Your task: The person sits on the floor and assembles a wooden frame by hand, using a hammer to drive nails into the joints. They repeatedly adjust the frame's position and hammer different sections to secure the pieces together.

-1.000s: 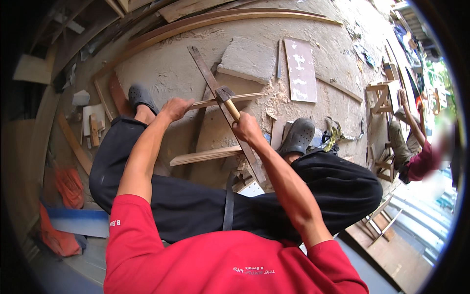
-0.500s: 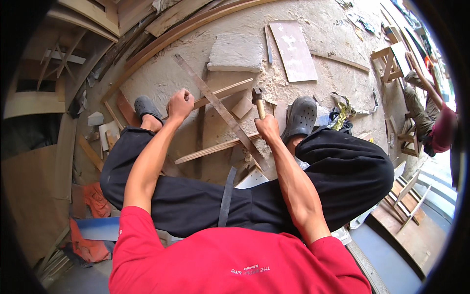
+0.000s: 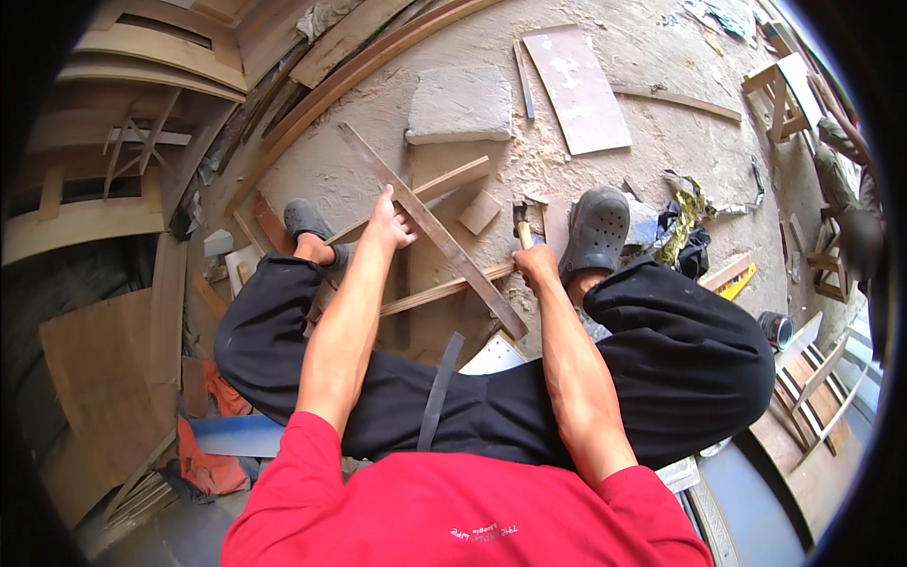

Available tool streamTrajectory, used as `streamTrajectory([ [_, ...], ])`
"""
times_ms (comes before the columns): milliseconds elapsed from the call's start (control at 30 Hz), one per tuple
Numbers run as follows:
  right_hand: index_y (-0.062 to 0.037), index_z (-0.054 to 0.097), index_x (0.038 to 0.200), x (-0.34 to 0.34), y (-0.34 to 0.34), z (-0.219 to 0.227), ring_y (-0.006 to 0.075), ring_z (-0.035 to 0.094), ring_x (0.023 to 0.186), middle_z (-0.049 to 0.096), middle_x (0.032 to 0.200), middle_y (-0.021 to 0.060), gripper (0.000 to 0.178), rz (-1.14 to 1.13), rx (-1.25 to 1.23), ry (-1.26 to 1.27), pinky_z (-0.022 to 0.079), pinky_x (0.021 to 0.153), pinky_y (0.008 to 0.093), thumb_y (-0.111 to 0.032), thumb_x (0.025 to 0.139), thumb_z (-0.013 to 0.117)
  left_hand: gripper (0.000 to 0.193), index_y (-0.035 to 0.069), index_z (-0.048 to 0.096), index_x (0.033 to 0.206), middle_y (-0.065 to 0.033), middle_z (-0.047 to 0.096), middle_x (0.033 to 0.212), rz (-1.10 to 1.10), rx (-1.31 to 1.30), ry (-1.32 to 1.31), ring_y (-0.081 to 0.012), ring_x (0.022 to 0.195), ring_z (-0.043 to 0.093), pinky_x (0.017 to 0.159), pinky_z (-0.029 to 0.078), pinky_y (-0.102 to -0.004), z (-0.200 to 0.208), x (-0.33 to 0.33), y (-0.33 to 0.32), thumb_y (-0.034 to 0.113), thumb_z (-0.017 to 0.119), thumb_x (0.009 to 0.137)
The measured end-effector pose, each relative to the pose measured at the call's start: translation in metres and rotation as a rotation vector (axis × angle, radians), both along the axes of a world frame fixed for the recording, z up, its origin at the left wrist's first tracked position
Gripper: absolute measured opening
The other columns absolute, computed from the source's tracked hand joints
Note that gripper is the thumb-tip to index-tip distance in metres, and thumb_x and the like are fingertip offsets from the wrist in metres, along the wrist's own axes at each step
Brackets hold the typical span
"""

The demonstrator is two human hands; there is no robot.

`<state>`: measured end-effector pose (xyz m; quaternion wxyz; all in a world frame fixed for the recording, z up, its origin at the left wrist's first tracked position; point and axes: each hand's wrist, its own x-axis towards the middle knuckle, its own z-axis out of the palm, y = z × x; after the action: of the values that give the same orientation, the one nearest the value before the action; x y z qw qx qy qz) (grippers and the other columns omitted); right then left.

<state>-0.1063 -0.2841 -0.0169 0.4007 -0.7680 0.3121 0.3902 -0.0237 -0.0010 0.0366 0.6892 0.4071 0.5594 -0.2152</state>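
Note:
A long brown wooden strip (image 3: pixel 449 246) lies slantwise across two narrower lengths of wood, the upper strip (image 3: pixel 460 178) and the lower strip (image 3: pixel 425 300). My left hand (image 3: pixel 385 224) is beside the long strip's left edge, where it crosses the upper one. Its thumb points up and its fingers are apart; whether they touch the wood I cannot tell. In my right hand (image 3: pixel 537 265) is a hammer (image 3: pixel 525 233), gripped by its pale wooden handle, the dark head pointing away from me. A small wood block (image 3: pixel 480 213) sits between the long strip and the hammer.
Beyond my hands lie a whitish slab (image 3: pixel 460 104) and a pale board (image 3: pixel 578 90). Crumpled gold and black wrapping (image 3: pixel 690 222) is right of my right clog (image 3: pixel 597 231). A saw (image 3: pixel 739 282) and a can (image 3: pixel 777 330) are farther right. Another person (image 3: pixel 855 189) is at the right edge.
My left hand has moved right and nearer to me, from a closed fist to spread fingers beside the long strip. The hammer stays in my right hand, slightly lower. The view has shifted.

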Motion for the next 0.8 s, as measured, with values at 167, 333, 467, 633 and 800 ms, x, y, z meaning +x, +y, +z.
streamTrajectory([
  [167, 0.0003, 0.059, 0.064, 0.000, -0.010, -0.009, 0.0204, 0.053, 0.042, 0.055, 0.054, 0.0086, 0.040, -0.005, 0.040, 0.024, 0.040, 0.040, 0.0362, -0.034, 0.083, 0.067, 0.053, 0.010, 0.056, 0.118, -0.0098, 0.061, 0.116, 0.148, 0.027, -0.165, -0.0280, 0.108, 0.056, 0.098, 0.043, -0.0486, -0.034, -0.002, -0.001, 0.056, 0.052, 0.091],
  [333, 0.0000, 0.057, 0.063, 0.011, -0.020, 0.005, 0.0208, 0.052, 0.041, 0.053, 0.052, 0.0082, 0.046, -0.086, 0.081, 0.093, 0.040, 0.040, 0.0375, -0.039, 0.084, 0.069, 0.056, 0.012, 0.057, 0.116, -0.0066, 0.062, 0.108, 0.218, 0.073, -0.333, -0.0241, 0.099, 0.058, 0.091, 0.046, -0.0442, -0.035, -0.017, -0.021, 0.061, 0.051, 0.089],
  [467, 0.0009, 0.058, 0.068, 0.019, -0.021, 0.007, 0.0201, 0.050, 0.043, 0.050, 0.055, 0.0060, 0.044, -0.144, 0.125, 0.071, 0.040, 0.040, 0.0368, -0.039, 0.084, 0.068, 0.075, 0.011, 0.047, 0.133, -0.0080, 0.053, 0.129, 0.314, 0.022, -0.392, -0.0258, 0.117, 0.049, 0.101, 0.039, -0.0445, -0.023, -0.027, -0.016, 0.069, 0.048, 0.086],
  [633, 0.0058, 0.062, 0.067, 0.026, -0.037, -0.003, 0.0220, 0.061, 0.050, 0.061, 0.061, 0.0120, 0.024, 0.012, -0.017, -0.026, 0.045, 0.044, 0.0395, -0.018, 0.073, 0.061, 0.093, 0.012, 0.027, 0.148, -0.0087, 0.029, 0.153, 0.418, 0.058, -0.480, -0.0279, 0.136, 0.032, 0.111, 0.026, -0.0474, 0.018, -0.034, -0.018, 0.076, 0.041, 0.083],
  [800, 0.0058, 0.066, 0.097, 0.034, -0.028, 0.005, 0.0279, 0.066, 0.076, 0.067, 0.087, 0.0174, 0.037, 0.102, -0.141, 0.001, 0.050, 0.063, 0.0419, -0.026, 0.079, 0.059, 0.071, 0.013, 0.054, 0.092, -0.0040, 0.051, 0.074, 0.696, 0.111, -0.484, -0.0193, 0.064, 0.048, 0.063, 0.043, -0.0338, 0.073, -0.046, -0.011, 0.080, 0.034, 0.083],
])
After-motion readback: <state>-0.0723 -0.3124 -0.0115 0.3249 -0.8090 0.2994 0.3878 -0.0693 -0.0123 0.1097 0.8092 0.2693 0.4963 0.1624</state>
